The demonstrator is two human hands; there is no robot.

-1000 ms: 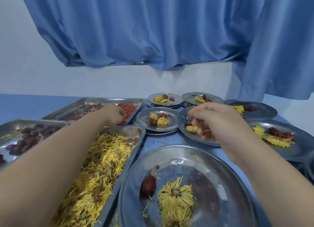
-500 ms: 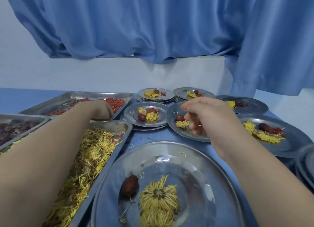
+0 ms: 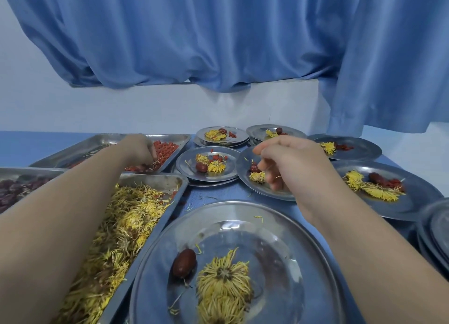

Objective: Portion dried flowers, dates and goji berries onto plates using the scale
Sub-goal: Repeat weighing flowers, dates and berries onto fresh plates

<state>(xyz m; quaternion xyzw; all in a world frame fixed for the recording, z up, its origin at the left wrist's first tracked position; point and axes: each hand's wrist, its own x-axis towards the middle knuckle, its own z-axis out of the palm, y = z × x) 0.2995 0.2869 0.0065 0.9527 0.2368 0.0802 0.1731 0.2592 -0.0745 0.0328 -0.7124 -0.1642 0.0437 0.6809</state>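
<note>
My left hand [image 3: 139, 151] reaches into the far tray of goji berries [image 3: 170, 146], fingertips curled down and pinching the red berries. My right hand [image 3: 289, 164] hovers over a steel plate [image 3: 245, 178] that holds a date and a dried flower; its fingers are curled with thumb against forefinger, and nothing shows between them. Nearest me, a large round plate [image 3: 286, 229] carries one date [image 3: 184, 263] and one dried flower [image 3: 223, 282]. A tray of dried flowers [image 3: 126, 224] lies under my left forearm. No scale shows.
A tray of dates [image 3: 14, 187] sits at the left edge. Several portioned plates stand beyond and to the right [image 3: 209, 162], [image 3: 222, 135], [image 3: 349, 147], [image 3: 388, 190], with stacked plates [image 3: 435, 229] at the right edge. Blue curtains hang behind the blue table.
My left hand has dug deeper into the goji berries. My right hand stays over the same plate. The head camera has tilted and shifted slightly.
</note>
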